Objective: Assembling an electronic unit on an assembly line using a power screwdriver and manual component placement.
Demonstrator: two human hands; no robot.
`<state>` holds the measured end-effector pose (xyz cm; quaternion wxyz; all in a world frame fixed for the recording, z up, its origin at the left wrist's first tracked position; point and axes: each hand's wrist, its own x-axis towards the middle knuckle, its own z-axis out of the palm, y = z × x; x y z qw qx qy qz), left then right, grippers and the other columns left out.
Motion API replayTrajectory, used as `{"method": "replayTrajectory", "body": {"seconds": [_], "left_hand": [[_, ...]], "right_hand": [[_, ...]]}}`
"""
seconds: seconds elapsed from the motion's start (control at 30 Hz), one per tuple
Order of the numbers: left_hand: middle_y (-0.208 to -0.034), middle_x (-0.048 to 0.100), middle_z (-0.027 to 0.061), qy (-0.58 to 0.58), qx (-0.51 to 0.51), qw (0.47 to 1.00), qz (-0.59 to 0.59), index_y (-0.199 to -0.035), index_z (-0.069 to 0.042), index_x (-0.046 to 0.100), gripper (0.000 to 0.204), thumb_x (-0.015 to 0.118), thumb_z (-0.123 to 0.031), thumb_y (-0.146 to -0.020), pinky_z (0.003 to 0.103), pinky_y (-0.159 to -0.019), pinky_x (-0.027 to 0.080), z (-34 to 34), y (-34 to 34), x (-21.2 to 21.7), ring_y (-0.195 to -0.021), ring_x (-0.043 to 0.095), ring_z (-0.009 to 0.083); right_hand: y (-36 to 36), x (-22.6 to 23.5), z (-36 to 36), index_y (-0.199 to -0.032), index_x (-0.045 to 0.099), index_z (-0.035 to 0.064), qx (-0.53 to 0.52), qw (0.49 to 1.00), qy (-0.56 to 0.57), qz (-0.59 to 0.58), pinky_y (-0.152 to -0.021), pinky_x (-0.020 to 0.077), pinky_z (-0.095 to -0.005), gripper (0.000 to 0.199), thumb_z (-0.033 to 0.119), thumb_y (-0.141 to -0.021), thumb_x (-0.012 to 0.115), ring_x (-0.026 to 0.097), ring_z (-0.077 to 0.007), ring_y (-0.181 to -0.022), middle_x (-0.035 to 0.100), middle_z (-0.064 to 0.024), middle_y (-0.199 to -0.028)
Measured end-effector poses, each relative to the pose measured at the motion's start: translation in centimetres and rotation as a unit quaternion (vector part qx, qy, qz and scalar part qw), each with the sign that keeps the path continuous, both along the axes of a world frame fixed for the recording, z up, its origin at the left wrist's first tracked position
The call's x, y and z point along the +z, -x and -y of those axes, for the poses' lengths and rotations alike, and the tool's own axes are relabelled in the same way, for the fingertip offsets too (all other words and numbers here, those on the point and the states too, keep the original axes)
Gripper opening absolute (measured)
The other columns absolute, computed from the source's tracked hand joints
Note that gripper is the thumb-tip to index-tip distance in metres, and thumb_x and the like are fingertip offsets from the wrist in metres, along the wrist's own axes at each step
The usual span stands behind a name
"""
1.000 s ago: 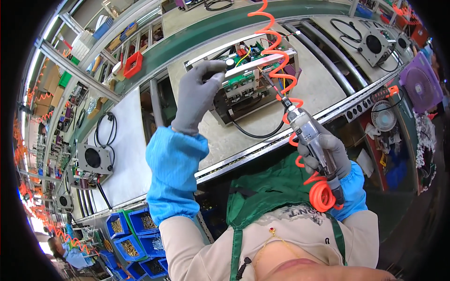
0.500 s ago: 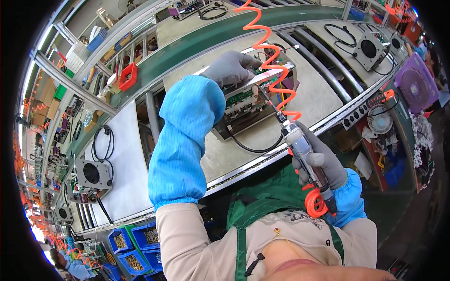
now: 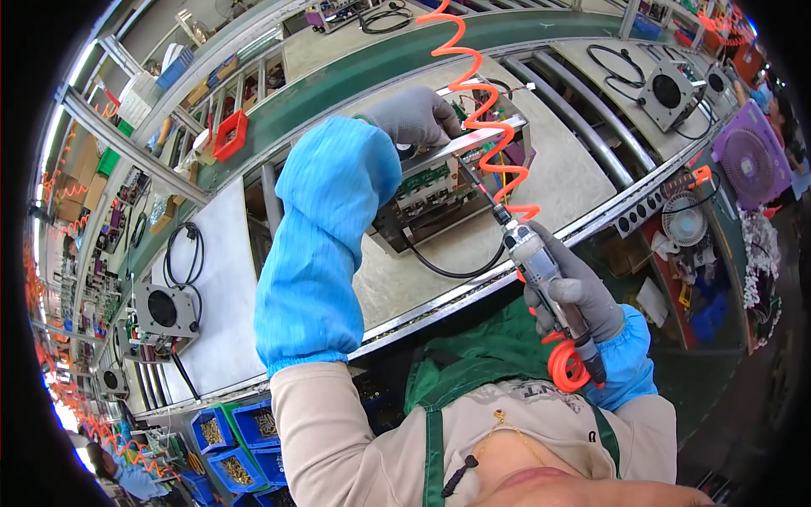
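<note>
My left hand (image 3: 416,117), in a grey glove, rests at the top panel of a metal-cased electronic unit (image 3: 435,221). Its fingers are bent together at the panel's edge; whatever they pinch is hidden. Green circuit boards and wires show inside the casing. In my gloved right hand (image 3: 585,286) is a pneumatic screwdriver (image 3: 532,256), fingers wrapped round its body. The long bit points up and left, its tip near the panel's front edge; contact cannot be made out. A coiled orange air hose (image 3: 481,93) hangs across the unit's right part.
The unit stands on a pale board (image 3: 564,162) over the roller line, with a black cable (image 3: 452,272) looping in front. Fan-fitted units (image 3: 167,311) sit farther left and right. Blue bins of screws (image 3: 236,470) are low at left; a purple fan (image 3: 750,154) stands at right.
My left hand and sleeve have shifted slightly up and left. The screwdriver with my right hand has moved a little left, its bit tip now a bit lower along the panel edge.
</note>
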<state>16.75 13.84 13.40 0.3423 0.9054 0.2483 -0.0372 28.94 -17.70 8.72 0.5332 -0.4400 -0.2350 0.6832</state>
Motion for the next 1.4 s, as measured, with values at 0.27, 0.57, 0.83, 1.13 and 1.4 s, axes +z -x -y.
{"method": "replayTrajectory", "body": {"seconds": [0.27,0.57,0.83,1.13,1.4], "left_hand": [[-0.088,0.071,0.0037,0.015,-0.008,1.0,0.019,-0.108,-0.007,0.07,0.031,0.07,-0.007,-0.077,0.027,-0.067,0.049,0.2,1.0,-0.4,-0.074,0.061,0.0105],[-0.095,0.07,0.004,0.026,0.002,1.0,0.01,-0.118,-0.006,0.065,0.038,0.06,-0.002,-0.08,0.026,-0.068,0.049,1.3,2.4,0.4,-0.077,0.058,0.0081],[-0.104,0.07,0.0111,-0.057,0.054,0.986,0.15,-0.117,-0.001,0.063,0.04,0.064,-0.006,-0.078,0.028,-0.086,0.051,4.5,4.3,-2.0,-0.095,0.065,0.0139],[-0.098,0.07,0.0137,-0.11,0.087,0.972,0.19,-0.112,-0.007,0.067,0.039,0.067,-0.011,-0.073,0.03,-0.084,0.052,5.6,2.8,-2.6,-0.091,0.068,0.0232],[-0.094,0.071,0.0093,-0.112,0.093,0.974,0.176,-0.113,-0.008,0.067,0.037,0.066,-0.011,-0.076,0.03,-0.081,0.052,5.9,2.9,-2.6,-0.085,0.067,0.0175]], "right_hand": [[0.0,-0.1,0.0,-0.149,0.022,0.0127,0.018,1.0,0.004,0.001,-0.053,0.0543,-0.0266,0.095,0.02,-0.066,0.067,0.058,-0.0151,-0.067,0.053,-0.0118,-0.095],[0.3,-0.3,0.1,-0.149,0.022,0.012,0.02,1.0,0.009,0.016,-0.053,0.0533,-0.0269,0.094,0.02,-0.066,0.066,0.058,-0.0151,-0.069,0.053,-0.0106,-0.092],[1.5,0.2,0.1,-0.15,0.018,0.012,0.013,0.999,-0.017,0.041,-0.054,0.0529,-0.0282,0.093,0.02,-0.07,0.063,0.057,-0.0156,-0.071,0.052,-0.0119,-0.096],[3.3,0.3,0.9,-0.151,0.021,0.0234,-0.042,0.997,-0.044,0.057,-0.052,0.0526,-0.0301,0.085,0.017,-0.074,0.057,0.057,-0.0168,-0.055,0.055,-0.0129,-0.088],[3.3,0.7,0.7,-0.15,0.023,0.0213,-0.032,0.993,-0.02,0.115,-0.051,0.0521,-0.0294,0.084,0.01,-0.073,0.054,0.057,-0.0163,-0.055,0.056,-0.0162,-0.092]]}}
